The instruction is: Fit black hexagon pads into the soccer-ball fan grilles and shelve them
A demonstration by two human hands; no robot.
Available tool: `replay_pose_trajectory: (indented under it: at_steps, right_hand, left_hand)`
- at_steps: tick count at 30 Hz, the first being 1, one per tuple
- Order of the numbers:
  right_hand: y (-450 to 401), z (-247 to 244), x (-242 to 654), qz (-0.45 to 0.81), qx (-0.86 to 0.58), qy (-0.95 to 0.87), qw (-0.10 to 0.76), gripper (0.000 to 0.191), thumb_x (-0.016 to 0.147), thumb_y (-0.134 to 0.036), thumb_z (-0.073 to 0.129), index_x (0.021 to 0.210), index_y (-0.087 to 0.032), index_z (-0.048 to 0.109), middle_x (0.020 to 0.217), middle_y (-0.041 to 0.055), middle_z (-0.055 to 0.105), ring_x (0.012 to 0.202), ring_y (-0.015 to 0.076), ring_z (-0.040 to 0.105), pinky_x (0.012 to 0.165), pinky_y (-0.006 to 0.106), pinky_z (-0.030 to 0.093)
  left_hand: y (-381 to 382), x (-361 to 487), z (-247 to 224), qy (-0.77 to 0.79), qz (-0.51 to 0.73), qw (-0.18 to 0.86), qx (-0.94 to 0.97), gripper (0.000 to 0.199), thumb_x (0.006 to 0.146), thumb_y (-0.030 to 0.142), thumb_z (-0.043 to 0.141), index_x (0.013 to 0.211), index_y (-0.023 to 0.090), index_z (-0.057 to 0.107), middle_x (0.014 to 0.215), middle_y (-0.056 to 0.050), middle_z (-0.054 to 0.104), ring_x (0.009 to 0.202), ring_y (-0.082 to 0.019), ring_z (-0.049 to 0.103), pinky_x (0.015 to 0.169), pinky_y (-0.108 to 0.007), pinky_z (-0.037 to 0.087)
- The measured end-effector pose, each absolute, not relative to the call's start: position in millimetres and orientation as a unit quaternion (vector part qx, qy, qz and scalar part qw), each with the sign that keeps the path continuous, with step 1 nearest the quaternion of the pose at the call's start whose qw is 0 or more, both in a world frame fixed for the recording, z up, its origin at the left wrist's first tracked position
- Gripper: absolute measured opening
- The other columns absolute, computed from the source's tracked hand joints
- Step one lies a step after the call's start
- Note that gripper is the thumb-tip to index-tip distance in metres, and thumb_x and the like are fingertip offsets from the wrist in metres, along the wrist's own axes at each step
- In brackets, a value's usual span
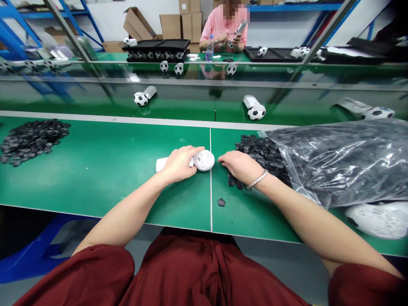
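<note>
My left hand (181,165) is closed around a white soccer-ball-headed device, gripping it where the handle meets the round head (204,160). The head has a lattice of openings and faces up, while the white handle end (161,164) sticks out on the left of the hand. Just right of the head, my right hand (240,166) has its thumb and fingers pinched together. Whatever lies between those fingertips is too small to make out. Beneath and behind this hand spreads a pile of small black pieces (261,154). One black pentagon piece (221,202) lies alone nearer the table's front edge.
A large clear plastic bag (347,161) covers the right side, beside another white lattice-headed device (379,220). A second black pile (30,139) is at far left. Finished-looking soccer-ball devices (256,111) lie on the belt (191,102). Across it sits a person (223,32) holding a phone.
</note>
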State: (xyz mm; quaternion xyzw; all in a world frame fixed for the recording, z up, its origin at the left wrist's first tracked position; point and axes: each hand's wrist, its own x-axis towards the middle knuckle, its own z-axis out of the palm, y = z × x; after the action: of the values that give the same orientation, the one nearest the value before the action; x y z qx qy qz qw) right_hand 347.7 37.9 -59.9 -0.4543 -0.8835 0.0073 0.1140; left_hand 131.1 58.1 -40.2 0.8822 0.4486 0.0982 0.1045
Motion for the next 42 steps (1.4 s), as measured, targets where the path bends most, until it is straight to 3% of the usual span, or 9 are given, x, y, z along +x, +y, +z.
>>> replay_pose_trajectory:
  at_steps: [4,7,10,18,25,31,38,42]
  right_hand:
    - [29,-56,346,0.107,-0.382,-0.873,0.283,0.016,0.086,-0.019,0.050,0.092,-0.020,0.065,0.089,0.0031,0.067,0.082,0.0151,0.061,0.074,0.027,0.048]
    - [24,-60,336,0.102,-0.329,-0.882,0.322,0.021,0.088,-0.019,0.046,0.092,-0.021,0.066,0.089,0.0037,0.066,0.083,0.0145,0.060,0.073,0.026,0.048]
    - [26,-66,326,0.079,-0.306,-0.884,0.345,0.023,0.089,-0.018,0.044,0.092,-0.021,0.067,0.088,0.0049,0.066,0.082,0.0146,0.059,0.072,0.027,0.048]
    - [27,-69,316,0.100,-0.355,-0.858,0.358,0.017,0.085,-0.022,0.052,0.091,-0.021,0.068,0.083,0.0054,0.060,0.081,0.0168,0.056,0.069,0.030,0.046]
    - [28,-68,316,0.189,-0.390,-0.810,0.394,0.010,0.079,-0.021,0.060,0.084,-0.025,0.068,0.086,0.0035,0.053,0.086,0.0183,0.052,0.079,0.038,0.045]
    - [27,-72,316,0.149,-0.386,-0.821,0.394,0.008,0.079,-0.022,0.060,0.083,-0.022,0.066,0.086,0.0050,0.053,0.086,0.0197,0.050,0.079,0.040,0.044]
    - [30,-83,318,0.194,-0.415,-0.790,0.408,0.038,0.076,-0.032,0.062,0.111,-0.021,0.050,0.118,0.0122,0.051,0.112,0.0264,0.046,0.084,0.043,0.047]
    - [32,-85,319,0.238,-0.430,-0.769,0.409,0.041,0.075,-0.032,0.062,0.111,-0.019,0.048,0.116,0.0122,0.054,0.107,0.0253,0.051,0.082,0.041,0.050]
  left_hand:
    - [56,133,-36,0.442,0.090,0.121,0.884,0.064,0.071,0.033,0.060,0.131,0.022,0.040,0.121,-0.006,0.054,0.108,-0.027,0.051,0.086,-0.038,0.043]
    - [56,135,-34,0.447,0.097,0.140,0.878,0.072,0.068,0.048,0.065,0.130,0.021,0.041,0.119,-0.006,0.054,0.106,-0.027,0.052,0.086,-0.037,0.043]
    - [54,136,-33,0.447,0.098,0.148,0.877,0.074,0.067,0.051,0.067,0.130,0.020,0.042,0.119,-0.007,0.055,0.105,-0.027,0.053,0.086,-0.036,0.044]
    - [52,136,-35,0.440,0.107,0.162,0.877,0.071,0.069,0.048,0.066,0.130,0.018,0.043,0.119,-0.008,0.056,0.106,-0.025,0.054,0.087,-0.035,0.045]
    - [52,135,-33,0.444,0.120,0.174,0.871,0.065,0.067,0.043,0.068,0.125,0.020,0.048,0.118,-0.006,0.057,0.105,-0.024,0.055,0.086,-0.035,0.046]
    - [53,135,-34,0.457,0.121,0.181,0.862,0.069,0.063,0.041,0.072,0.125,0.020,0.048,0.121,-0.006,0.056,0.107,-0.024,0.054,0.087,-0.035,0.045]
    - [53,135,-36,0.459,0.134,0.179,0.860,0.060,0.066,0.047,0.067,0.120,0.025,0.051,0.117,-0.003,0.058,0.103,-0.023,0.056,0.083,-0.034,0.046]
    - [53,136,-36,0.465,0.135,0.176,0.857,0.059,0.065,0.046,0.067,0.117,0.026,0.052,0.114,-0.003,0.059,0.100,-0.023,0.057,0.079,-0.034,0.047]
